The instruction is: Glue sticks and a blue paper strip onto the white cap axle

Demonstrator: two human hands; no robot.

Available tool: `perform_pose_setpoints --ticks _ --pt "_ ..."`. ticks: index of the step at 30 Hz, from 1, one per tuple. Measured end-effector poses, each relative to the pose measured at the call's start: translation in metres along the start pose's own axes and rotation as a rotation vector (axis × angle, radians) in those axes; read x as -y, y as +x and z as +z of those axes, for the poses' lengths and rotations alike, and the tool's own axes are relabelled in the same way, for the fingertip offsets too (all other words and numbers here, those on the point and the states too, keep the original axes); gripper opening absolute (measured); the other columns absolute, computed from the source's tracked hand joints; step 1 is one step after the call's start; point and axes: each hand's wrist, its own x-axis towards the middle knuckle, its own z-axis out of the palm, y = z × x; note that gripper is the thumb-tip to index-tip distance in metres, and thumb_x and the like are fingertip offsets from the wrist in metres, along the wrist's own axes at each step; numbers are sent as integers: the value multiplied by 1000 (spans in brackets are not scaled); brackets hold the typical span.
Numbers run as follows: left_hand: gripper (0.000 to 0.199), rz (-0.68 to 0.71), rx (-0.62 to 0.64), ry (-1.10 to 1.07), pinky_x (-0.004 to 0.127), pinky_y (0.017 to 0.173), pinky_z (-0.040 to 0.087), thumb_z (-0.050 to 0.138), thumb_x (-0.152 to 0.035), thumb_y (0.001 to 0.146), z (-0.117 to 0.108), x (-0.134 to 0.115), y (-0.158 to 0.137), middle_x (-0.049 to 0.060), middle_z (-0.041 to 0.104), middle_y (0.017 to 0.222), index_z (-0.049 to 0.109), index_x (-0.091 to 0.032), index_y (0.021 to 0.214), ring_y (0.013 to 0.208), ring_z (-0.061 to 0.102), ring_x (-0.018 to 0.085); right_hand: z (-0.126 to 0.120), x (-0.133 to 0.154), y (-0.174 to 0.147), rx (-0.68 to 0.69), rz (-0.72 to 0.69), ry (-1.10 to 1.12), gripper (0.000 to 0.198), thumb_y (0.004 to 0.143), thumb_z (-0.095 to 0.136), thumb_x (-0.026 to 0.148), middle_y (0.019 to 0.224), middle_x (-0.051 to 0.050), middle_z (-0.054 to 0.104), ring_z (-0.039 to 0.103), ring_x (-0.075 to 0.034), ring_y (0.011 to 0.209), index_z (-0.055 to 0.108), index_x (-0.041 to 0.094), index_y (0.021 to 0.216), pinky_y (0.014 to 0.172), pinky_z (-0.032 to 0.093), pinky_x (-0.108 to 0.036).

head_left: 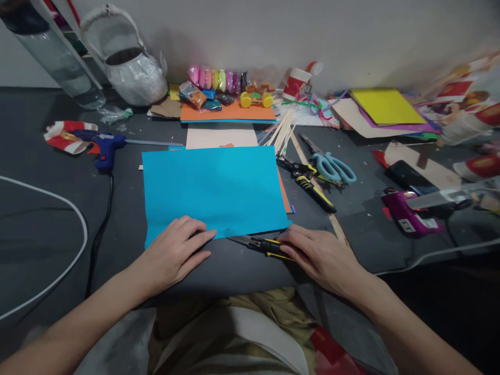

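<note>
A bright blue sheet of paper point(211, 187) lies flat in front of me, with a narrow notch by its lower right corner. My left hand point(175, 255) rests on the sheet's lower left edge, fingers extended and thumb a little apart. Just past the near edge, my right hand point(318, 255) grips the handle of a black and yellow utility knife point(265, 246). The knife's blade points left, close along the paper's lower edge. Part of the handle is hidden under my fingers.
Right of the sheet lie pliers point(312, 187), blue-handled scissors point(332, 166) and wooden sticks point(283, 127). On the left are a blue glue gun point(104, 148) and its cord. Clay packs point(219, 78), a silver pot point(135, 75) and a bottle point(58, 62) stand at the back.
</note>
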Motion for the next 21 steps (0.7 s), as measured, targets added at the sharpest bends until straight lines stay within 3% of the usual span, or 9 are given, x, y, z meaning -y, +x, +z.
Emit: perform_pose_setpoints --ticks 21 --pt "34 -33 17 -6 42 83 47 47 -26 99 0 0 -1 13 59 114 54 -14 131 100 52 26 -1 8 5 67 19 42 26 104 36 28 84 -4 62 60 -16 70 58 18 95 60 38 -27"
